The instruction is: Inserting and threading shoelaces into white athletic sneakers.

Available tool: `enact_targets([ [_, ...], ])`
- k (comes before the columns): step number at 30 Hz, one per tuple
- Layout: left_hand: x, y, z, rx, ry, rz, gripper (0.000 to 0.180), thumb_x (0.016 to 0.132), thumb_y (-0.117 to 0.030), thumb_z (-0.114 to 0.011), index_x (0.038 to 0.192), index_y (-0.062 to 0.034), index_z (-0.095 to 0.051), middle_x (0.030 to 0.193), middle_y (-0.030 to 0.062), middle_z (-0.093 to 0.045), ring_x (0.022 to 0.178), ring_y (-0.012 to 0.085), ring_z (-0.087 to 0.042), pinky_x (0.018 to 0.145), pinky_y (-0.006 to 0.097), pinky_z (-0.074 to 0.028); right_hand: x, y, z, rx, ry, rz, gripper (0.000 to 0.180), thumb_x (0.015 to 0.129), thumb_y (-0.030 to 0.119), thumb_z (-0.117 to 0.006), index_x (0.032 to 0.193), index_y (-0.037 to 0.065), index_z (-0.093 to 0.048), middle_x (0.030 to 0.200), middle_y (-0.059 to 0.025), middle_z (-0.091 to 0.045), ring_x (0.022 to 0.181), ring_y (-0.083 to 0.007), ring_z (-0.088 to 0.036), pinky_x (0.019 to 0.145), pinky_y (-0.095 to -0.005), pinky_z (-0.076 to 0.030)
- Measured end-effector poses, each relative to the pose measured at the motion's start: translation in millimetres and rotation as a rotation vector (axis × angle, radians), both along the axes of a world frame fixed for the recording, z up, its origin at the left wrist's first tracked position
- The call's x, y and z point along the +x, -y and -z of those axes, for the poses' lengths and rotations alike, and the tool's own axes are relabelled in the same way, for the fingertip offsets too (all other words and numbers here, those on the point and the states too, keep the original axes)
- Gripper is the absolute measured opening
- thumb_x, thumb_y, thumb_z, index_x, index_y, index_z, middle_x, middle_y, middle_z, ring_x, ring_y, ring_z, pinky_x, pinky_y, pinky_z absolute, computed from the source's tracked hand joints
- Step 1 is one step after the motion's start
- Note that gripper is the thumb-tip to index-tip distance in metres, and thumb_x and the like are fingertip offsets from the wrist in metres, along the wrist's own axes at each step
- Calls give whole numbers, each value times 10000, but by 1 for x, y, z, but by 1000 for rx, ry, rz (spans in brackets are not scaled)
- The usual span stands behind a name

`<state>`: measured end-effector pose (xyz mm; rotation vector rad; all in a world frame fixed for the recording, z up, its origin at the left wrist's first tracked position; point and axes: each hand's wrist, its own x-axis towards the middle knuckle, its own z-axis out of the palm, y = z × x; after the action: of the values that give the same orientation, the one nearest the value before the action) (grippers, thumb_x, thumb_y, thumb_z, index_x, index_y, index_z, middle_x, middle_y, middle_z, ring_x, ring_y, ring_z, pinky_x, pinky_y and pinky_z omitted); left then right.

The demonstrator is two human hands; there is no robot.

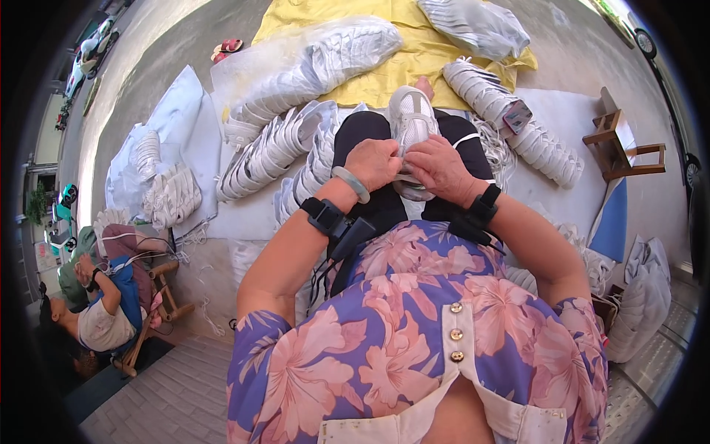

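Note:
A white sneaker lies on my lap, toe pointing away from me, over black trousers. My left hand grips its near left side, fingers curled on the upper. Close beside it, my right hand holds the near right side. Both hands touch each other over the heel end, which they hide. A pale bangle and a black wrist strap sit on my left wrist, and another black strap is on the right.
Rows of white sneakers lie left of my knees, more to the right with a phone on them. Bagged shoes rest on a yellow sheet. A wooden stool stands right. Another person sits at lower left.

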<state>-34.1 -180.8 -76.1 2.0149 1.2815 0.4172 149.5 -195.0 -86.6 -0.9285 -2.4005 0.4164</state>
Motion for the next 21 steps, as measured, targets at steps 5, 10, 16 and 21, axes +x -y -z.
enact_targets([
  [5, 10, 2, -58, -280, 340, 44, 96, 802, -103, -559, 840, -15, -556, 618, -8, -530, 553, 72, -489, 512, 226, -386, 14, 18, -52, -1007, -717, 73, 199, 867, 180, -520, 978, 25, -578, 830, -49, -597, 770, -128, -568, 657, -247, -448],
  [10, 13, -7, -60, -553, 671, 92, 82, 832, -117, -575, 864, -42, -566, 634, -70, -481, 562, -5, -414, 482, 165, -323, 42, 20, -63, -1037, -632, 124, 191, 909, 186, -505, 926, 9, -576, 716, 23, -535, 620, -53, -446, 565, -199, -385],
  [16, -12, -22, -51, -518, 289, 124, 142, 840, -187, -591, 803, -54, -624, 579, -75, -475, 490, -3, -393, 433, 162, -310, 192, -6, 31, -376, -196, 698, 198, 882, 205, -519, 816, 25, -568, 659, -59, -546, 593, -168, -488, 586, -289, -414],
  [21, -37, -35, -50, -704, 294, 85, 151, 837, -190, -591, 765, -58, -609, 576, -71, -485, 491, -1, -413, 433, 156, -315, 297, 16, 97, -291, 353, 1058, 184, 851, 229, -518, 844, 61, -593, 757, -106, -597, 758, -280, -580, 681, -361, -443],
])
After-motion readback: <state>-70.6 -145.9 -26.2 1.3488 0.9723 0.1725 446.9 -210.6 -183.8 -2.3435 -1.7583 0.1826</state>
